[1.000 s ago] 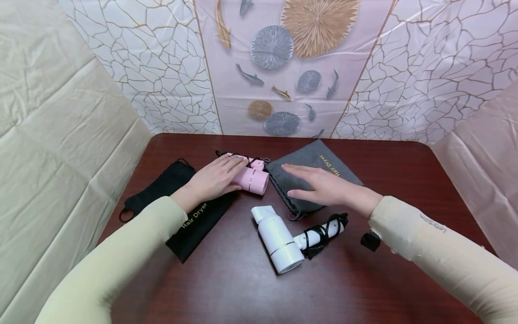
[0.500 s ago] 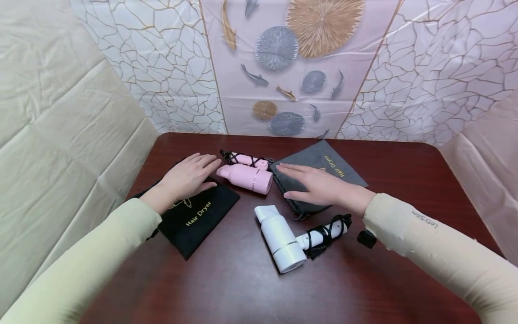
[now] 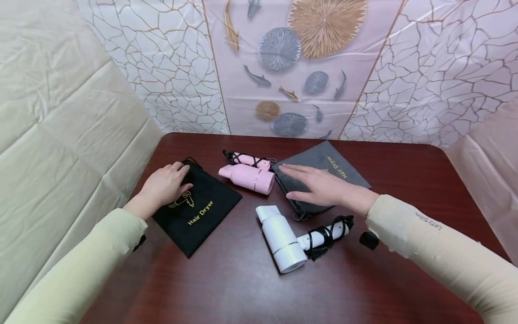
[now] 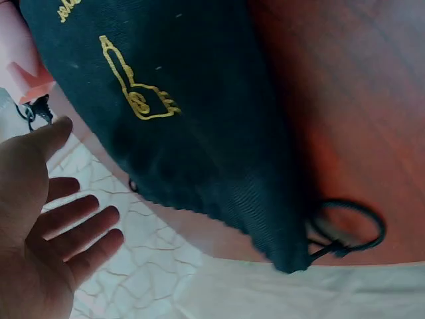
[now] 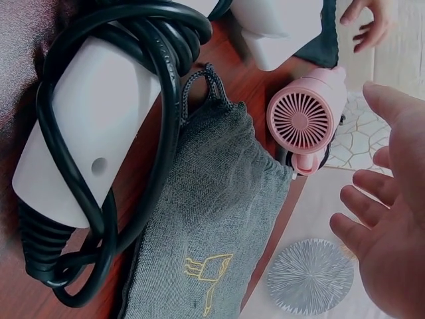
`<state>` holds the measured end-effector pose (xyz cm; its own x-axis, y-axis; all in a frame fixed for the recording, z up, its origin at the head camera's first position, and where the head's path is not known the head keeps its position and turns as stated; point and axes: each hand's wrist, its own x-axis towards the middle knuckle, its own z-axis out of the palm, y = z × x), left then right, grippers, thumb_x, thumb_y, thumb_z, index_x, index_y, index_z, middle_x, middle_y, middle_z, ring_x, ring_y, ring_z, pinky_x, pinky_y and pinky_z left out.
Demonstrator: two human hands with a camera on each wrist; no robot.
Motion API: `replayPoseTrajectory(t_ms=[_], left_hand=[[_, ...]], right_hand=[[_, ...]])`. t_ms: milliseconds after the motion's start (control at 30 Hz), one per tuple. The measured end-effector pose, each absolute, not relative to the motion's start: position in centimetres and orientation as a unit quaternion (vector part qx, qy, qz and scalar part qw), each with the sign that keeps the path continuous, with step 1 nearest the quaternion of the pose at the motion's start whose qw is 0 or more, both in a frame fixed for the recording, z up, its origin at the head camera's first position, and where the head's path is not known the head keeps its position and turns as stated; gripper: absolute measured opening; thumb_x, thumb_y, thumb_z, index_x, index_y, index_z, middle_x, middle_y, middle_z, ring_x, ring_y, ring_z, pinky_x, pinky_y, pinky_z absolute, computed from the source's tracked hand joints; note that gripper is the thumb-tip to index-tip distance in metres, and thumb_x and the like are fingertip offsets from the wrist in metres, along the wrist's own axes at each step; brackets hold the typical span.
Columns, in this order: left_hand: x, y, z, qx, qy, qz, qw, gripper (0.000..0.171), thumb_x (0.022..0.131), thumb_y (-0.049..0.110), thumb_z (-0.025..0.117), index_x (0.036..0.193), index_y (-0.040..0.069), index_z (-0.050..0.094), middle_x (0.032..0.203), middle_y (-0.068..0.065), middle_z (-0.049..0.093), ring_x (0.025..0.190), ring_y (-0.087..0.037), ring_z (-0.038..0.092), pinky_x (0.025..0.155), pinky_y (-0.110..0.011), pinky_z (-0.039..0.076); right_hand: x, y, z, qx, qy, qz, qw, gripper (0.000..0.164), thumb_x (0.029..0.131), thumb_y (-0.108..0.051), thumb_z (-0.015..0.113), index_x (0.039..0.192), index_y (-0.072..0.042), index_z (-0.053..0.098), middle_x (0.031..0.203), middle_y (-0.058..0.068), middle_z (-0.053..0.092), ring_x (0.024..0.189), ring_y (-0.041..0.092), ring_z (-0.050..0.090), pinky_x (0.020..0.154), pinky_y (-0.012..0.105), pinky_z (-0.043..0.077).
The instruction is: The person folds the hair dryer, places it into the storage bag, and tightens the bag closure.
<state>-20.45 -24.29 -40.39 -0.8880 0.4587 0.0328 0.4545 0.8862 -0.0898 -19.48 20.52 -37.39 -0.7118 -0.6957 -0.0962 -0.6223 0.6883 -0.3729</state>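
Note:
My left hand point(image 3: 162, 186) is over the black drawstring bag point(image 3: 202, 234), which bears gold "Hair Dryer" lettering. The left wrist view shows its fingers point(image 4: 89, 219) spread and relaxed, apart from the cloth. My right hand point(image 3: 319, 186) hovers above the grey drawstring bag point(image 3: 344, 168), fingers extended and holding nothing. Between the bags lies a pink hair dryer point(image 3: 247, 177), its folded handle wrapped in black cord. Nearer to me rests a white hair dryer point(image 3: 283, 243), black cord point(image 5: 169, 113) wound around its handle. The right hand partly hides the grey bag.
Everything lies on a dark red-brown table point(image 3: 226, 288). A patterned cloth point(image 3: 251, 54) hangs behind the far edge, with pale draped fabric point(image 3: 73, 135) on the left. The white dryer is in front of the grey bag.
My left hand has left the pink hair dryer and moved left over the black bag. The pink dryer is now fully in sight. My right hand stays above the grey bag.

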Motion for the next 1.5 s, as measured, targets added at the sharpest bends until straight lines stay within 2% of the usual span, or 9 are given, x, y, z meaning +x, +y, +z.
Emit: replayPoseTrajectory(t_ms=[100,400,567,767,1000,1500], left_hand=[[-20.3,-24.5,-40.8,-0.204,-0.978,0.025,0.027,0.053,0.102,0.026,0.073,0.138,-0.012,0.059,0.126,-0.033,0.063,0.107,-0.047,0.068,0.090,-0.057,0.059],[-21.0,-24.6,-41.6,-0.115,-0.993,-0.024,-0.002,0.044,0.106,0.025,0.067,0.126,-0.014,0.062,0.116,-0.035,0.062,0.101,-0.050,0.068,0.091,-0.061,0.057],[-21.6,-24.1,-42.1,-0.067,-0.996,-0.040,-0.035,0.053,0.108,0.030,0.063,0.134,-0.016,0.057,0.121,-0.038,0.060,0.105,-0.052,0.067,0.093,-0.061,0.056],[-22.1,-23.5,-43.0,-0.034,-0.995,-0.054,-0.072,0.065,0.110,0.036,0.058,0.145,-0.018,0.048,0.133,-0.041,0.054,0.122,-0.056,0.059,0.105,-0.064,0.050],[-21.9,-23.0,-43.9,-0.030,-0.994,-0.052,-0.088,0.071,0.110,0.039,0.056,0.154,-0.015,0.041,0.147,-0.043,0.045,0.135,-0.059,0.045,0.112,-0.065,0.044],[-21.0,-25.3,-44.5,-0.106,-0.989,-0.057,-0.083,0.067,0.109,0.038,0.058,0.159,-0.004,0.044,0.157,-0.036,0.041,0.144,-0.056,0.038,0.115,-0.066,0.040]], right_hand=[[-19.5,20.7,-37.4,-0.363,0.911,-0.159,0.113,0.078,0.106,-0.044,0.065,0.169,-0.014,0.031,0.173,0.013,0.033,0.156,0.038,0.037,0.120,0.063,0.037],[-19.4,21.0,-37.5,-0.360,0.911,-0.160,0.121,0.077,0.107,-0.044,0.064,0.169,-0.013,0.031,0.173,0.014,0.032,0.157,0.037,0.036,0.121,0.063,0.036],[-19.3,21.2,-37.5,-0.362,0.910,-0.163,0.122,0.077,0.107,-0.043,0.064,0.169,-0.012,0.032,0.173,0.015,0.032,0.156,0.038,0.037,0.121,0.063,0.035],[-19.3,21.1,-37.6,-0.365,0.908,-0.165,0.122,0.076,0.107,-0.044,0.063,0.169,-0.012,0.032,0.173,0.014,0.032,0.157,0.037,0.036,0.122,0.062,0.034],[-19.2,21.0,-37.7,-0.359,0.910,-0.165,0.128,0.077,0.107,-0.045,0.063,0.169,-0.013,0.032,0.174,0.013,0.031,0.157,0.036,0.035,0.122,0.062,0.034],[-18.8,21.0,-37.6,-0.369,0.909,-0.168,0.098,0.076,0.107,-0.044,0.065,0.169,-0.015,0.032,0.173,0.012,0.033,0.156,0.036,0.037,0.121,0.062,0.036]])
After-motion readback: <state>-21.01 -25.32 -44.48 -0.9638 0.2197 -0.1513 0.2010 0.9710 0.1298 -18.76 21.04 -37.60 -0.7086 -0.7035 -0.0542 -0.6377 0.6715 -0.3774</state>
